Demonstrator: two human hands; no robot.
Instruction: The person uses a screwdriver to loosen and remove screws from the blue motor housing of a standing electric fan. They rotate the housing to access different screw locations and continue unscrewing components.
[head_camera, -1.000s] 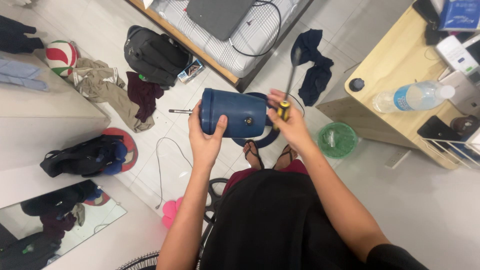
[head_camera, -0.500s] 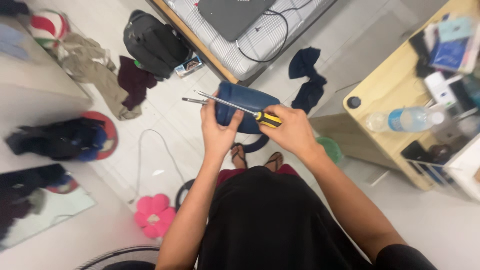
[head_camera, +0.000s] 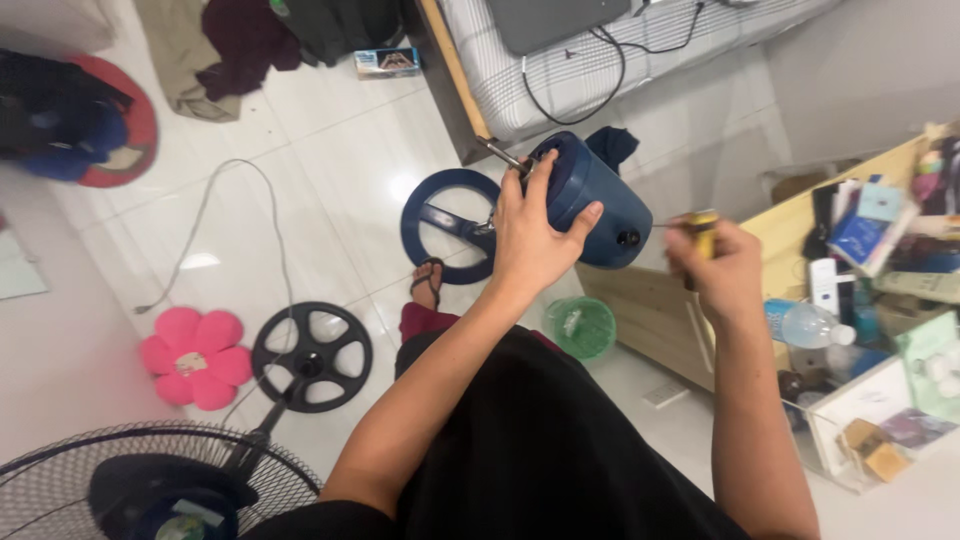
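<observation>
My left hand (head_camera: 533, 235) grips a dark blue fan motor housing (head_camera: 590, 195) held up in front of me, its metal shaft sticking out at the upper left. My right hand (head_camera: 720, 268) is closed around a yellow-and-black screwdriver (head_camera: 700, 228), whose thin blade points left at a small hole in the housing's side. A dark blue ring-shaped fan part (head_camera: 450, 225) lies on the white tiled floor just below the housing.
A black round fan base (head_camera: 312, 356) and a wire fan guard (head_camera: 150, 480) lie at lower left, beside a pink flower cushion (head_camera: 195, 357). A cluttered wooden desk (head_camera: 790, 215) stands at right, a bed (head_camera: 560, 70) behind, a green basket (head_camera: 580, 325) near my foot.
The view has swung left and down. The housing has turned in my left hand. The screwdriver, earlier laid across its top, now points at its side from the right.
</observation>
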